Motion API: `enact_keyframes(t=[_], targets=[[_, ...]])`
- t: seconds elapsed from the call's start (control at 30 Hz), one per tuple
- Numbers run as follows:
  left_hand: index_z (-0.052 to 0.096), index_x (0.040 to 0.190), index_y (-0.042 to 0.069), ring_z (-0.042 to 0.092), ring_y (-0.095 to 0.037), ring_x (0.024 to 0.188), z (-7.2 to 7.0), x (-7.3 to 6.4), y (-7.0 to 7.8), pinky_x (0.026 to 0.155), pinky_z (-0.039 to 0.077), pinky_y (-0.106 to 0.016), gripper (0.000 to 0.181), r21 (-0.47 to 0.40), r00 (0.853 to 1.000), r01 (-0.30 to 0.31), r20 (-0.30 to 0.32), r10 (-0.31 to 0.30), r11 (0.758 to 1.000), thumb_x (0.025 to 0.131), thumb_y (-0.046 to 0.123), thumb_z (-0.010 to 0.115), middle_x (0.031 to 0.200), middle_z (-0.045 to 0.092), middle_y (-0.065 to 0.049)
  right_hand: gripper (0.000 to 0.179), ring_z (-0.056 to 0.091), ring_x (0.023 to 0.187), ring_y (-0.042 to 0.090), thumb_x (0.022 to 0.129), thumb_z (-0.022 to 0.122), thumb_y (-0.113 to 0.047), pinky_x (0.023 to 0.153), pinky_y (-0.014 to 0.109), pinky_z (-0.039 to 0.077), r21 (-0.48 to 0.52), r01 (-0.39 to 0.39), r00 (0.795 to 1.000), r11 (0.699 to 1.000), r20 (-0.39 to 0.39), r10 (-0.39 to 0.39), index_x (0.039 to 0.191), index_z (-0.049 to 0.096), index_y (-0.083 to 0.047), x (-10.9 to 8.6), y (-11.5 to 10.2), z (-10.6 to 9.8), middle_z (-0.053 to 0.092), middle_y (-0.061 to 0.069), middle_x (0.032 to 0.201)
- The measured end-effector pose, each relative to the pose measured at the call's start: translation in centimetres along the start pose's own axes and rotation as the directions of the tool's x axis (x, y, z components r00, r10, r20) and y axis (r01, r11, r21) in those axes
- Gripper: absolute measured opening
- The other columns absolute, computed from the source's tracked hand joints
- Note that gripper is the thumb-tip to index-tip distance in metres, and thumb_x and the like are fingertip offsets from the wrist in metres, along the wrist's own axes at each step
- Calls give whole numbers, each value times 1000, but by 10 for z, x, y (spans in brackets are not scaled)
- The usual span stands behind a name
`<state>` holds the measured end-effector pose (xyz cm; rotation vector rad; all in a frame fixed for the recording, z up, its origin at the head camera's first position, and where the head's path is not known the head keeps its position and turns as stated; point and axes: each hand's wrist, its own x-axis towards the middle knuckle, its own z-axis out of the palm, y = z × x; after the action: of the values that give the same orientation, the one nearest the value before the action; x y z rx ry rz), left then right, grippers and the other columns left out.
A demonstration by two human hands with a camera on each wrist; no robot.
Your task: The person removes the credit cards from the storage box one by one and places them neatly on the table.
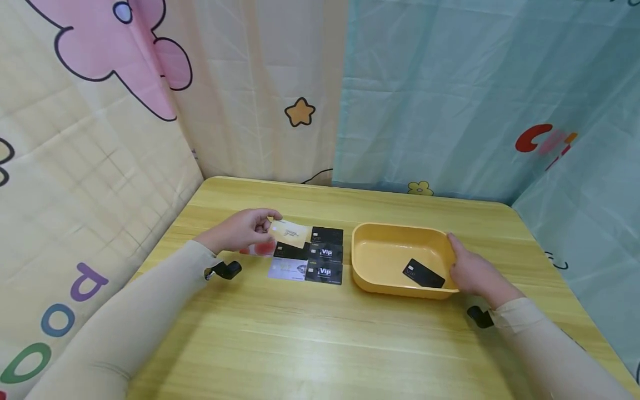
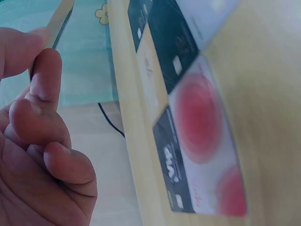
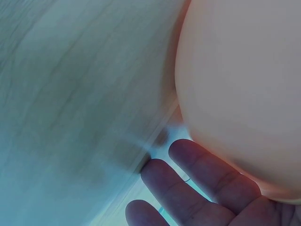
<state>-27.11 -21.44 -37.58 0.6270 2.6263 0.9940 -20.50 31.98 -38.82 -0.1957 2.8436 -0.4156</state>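
My left hand (image 1: 245, 229) pinches a gold card (image 1: 289, 233) between thumb and forefinger, its other fingers curled; the left wrist view shows this card edge-on, above the table. Beneath and beside it lie several cards: a black VIP card (image 1: 327, 235), two dark Vip cards, one in front (image 1: 324, 273), a silver card (image 1: 287, 269), and a white card with red circles (image 2: 200, 117). My right hand (image 1: 477, 275) holds the right rim of a yellow plastic bin (image 1: 400, 290); three fingers show along its outside in the right wrist view. Inside the bin lies a black card (image 1: 424, 274).
The wood-grain table (image 1: 280, 339) is bounded by printed curtains (image 1: 420, 100) at the back and sides. A thin black cord (image 1: 317, 175) runs at its back edge. Black wrist devices (image 1: 225, 270) are strapped to both wrists.
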Motion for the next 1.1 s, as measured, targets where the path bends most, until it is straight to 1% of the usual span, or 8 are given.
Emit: enact_keyframes(t=[0.13,0.27,0.43,0.6,0.73,0.87,0.97,1.1], targets=[[56,143,12,52,-20,70,-3,-13,-13,56,45,-27,50,-33,1000,20,2,-20,999,96,16,74,90,58,-6,78,49,51,20,99,40,-4,52,35,42,-3,3,1000,1000,1,-3,163,-2,9,0,0,0,54,9,64],[58,140,8,51,-18,74,-5,-25,-26,60,41,-24,48,-11,1000,11,-1,-11,1000,96,13,74,89,55,-5,78,48,51,20,99,39,-4,52,35,42,0,-1,1000,1000,3,1,163,-2,9,-1,-1,-2,53,10,65],[59,138,8,50,-16,73,-8,-41,-41,62,41,-26,46,47,999,31,-11,-30,998,96,17,75,87,55,-3,78,49,53,22,100,39,-5,53,36,42,1,-12,1000,1000,7,12,164,-3,8,-1,-2,-4,54,11,67],[59,137,7,51,-17,75,-10,-54,-51,65,42,-27,45,70,998,66,-5,-66,995,96,16,74,87,56,-2,77,50,54,23,99,39,-5,53,36,42,1,-17,1000,1000,9,17,164,-3,8,1,-1,-4,56,11,67],[59,138,8,51,-18,75,-8,-62,-57,64,41,-26,45,57,995,97,8,-97,994,96,18,75,86,56,-2,77,51,54,23,100,39,-6,53,36,42,-1,-16,1000,1000,10,16,164,-3,7,3,2,-3,57,12,68],[59,138,8,49,-17,69,-4,-68,-63,60,40,-26,45,2,992,124,31,-124,992,97,18,75,85,55,-3,78,52,54,23,100,39,-6,54,36,43,-5,-16,1000,1000,12,17,164,-3,7,3,2,-2,58,12,68],[60,139,10,48,-16,68,-1,-71,-66,60,40,-26,46,-16,991,130,46,-129,991,97,19,76,86,56,-3,78,51,54,23,99,38,-6,53,36,42,-6,-13,1000,1000,14,13,164,-3,7,4,2,-2,57,12,68],[62,140,13,48,-15,71,1,-73,-68,63,40,-26,48,-9,991,122,63,-121,992,95,20,78,86,56,-2,78,50,53,22,99,37,-6,53,35,42,1,-21,999,1000,23,21,164,-5,6,5,2,-1,56,11,66]])
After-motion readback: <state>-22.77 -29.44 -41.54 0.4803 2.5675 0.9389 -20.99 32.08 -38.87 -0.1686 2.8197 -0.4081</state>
